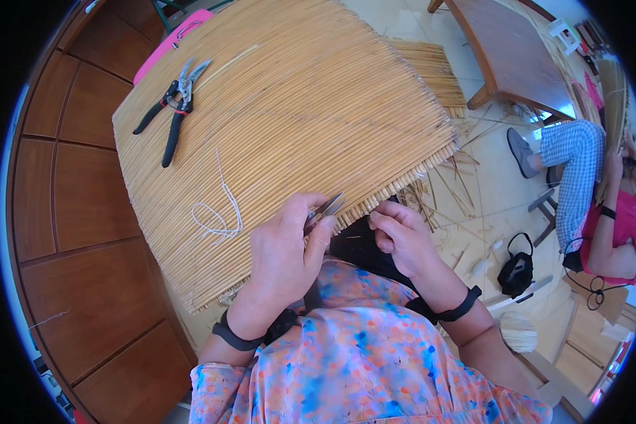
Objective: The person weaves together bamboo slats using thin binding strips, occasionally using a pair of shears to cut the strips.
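A broad mat of straw-coloured stalks [283, 127] lies before me, its trimmed stalk ends along the near right edge. My left hand [283, 247] rests over that edge, closed around small metal snips [331, 205] whose pointed blades aim up and right. Just right of the edge is my right hand [406, 240], thumb and fingers pinched together; anything between them is too small to make out. A loose loop of white string [219, 219] lies on the mat left of my hands. Farther up are pruning shears [179, 99] with black and red handles, blades apart.
Wooden panelled cabinets [85, 205] line the left side. Another stalk mat [427, 67], a wooden bench [509, 53], scattered stalk bits [452, 184] and a black bag [517, 272] are to the right. A seated person in checked trousers [579, 169] handles a stalk bundle at far right.
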Motion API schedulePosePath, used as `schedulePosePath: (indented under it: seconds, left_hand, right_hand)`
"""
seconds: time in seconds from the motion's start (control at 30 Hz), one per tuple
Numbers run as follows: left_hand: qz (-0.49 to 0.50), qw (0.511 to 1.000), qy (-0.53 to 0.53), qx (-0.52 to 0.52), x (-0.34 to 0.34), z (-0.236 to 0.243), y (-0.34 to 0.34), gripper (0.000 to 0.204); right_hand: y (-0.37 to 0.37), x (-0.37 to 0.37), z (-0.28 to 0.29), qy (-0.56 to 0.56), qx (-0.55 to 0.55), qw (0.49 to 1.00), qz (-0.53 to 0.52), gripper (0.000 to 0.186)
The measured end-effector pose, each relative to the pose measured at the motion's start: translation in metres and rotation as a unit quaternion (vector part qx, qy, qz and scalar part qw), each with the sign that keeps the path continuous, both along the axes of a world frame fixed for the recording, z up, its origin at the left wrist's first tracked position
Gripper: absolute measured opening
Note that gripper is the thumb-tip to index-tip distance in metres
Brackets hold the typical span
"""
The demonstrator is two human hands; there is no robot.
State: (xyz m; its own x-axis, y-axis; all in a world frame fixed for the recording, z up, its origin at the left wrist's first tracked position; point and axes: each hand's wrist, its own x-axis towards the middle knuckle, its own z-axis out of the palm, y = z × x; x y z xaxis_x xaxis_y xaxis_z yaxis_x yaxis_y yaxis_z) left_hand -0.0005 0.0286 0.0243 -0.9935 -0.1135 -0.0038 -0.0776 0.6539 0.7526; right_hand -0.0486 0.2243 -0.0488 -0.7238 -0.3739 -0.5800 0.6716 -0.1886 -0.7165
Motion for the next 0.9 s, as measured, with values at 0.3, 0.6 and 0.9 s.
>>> schedulePosePath:
  seconds: [0.3,0.6,0.9]
  left_hand:
    - [0.003,1.000,0.025,-0.014,-0.001,-0.012,-0.001,0.018]
    - [0.001,0.999,0.035,-0.025,-0.002,-0.015,-0.001,0.018]
    - [0.008,1.000,0.016,-0.011,-0.002,-0.017,0.000,0.018]
  right_hand:
    - [-0.007,-0.001,-0.004,0.023,-0.045,0.999,-0.006,0.014]
    - [-0.004,0.000,-0.008,0.045,0.017,0.999,0.007,0.018]
    - [-0.013,-0.008,-0.008,-0.017,-0.012,0.999,-0.034,0.012]
